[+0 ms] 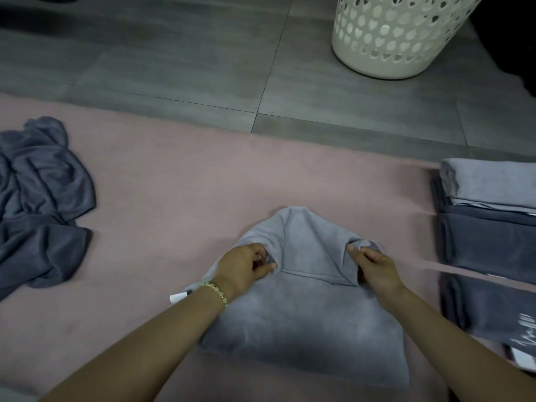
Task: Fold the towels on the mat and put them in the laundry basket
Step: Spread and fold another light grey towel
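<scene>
While the left hand (246,266) and the right hand (374,266) each pinched a side of the light grey towel (304,314) with curled fingers (268,266), it lay on the mat (174,198), well back from its far edge. If one side slipped loose, the fold could go crooked.

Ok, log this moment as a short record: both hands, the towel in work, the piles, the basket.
left hand: pinches a fold of the light towel
right hand: pinches the same towel on its other side
light towel: on the mat, partly folded, far part bunched between the hands
unfolded pile: dark towels, crumpled, on the mat at left
folded stack: on the mat at right, a light towel on top of dark ones
basket: upright on the floor beyond the mat; contents hidden
</scene>
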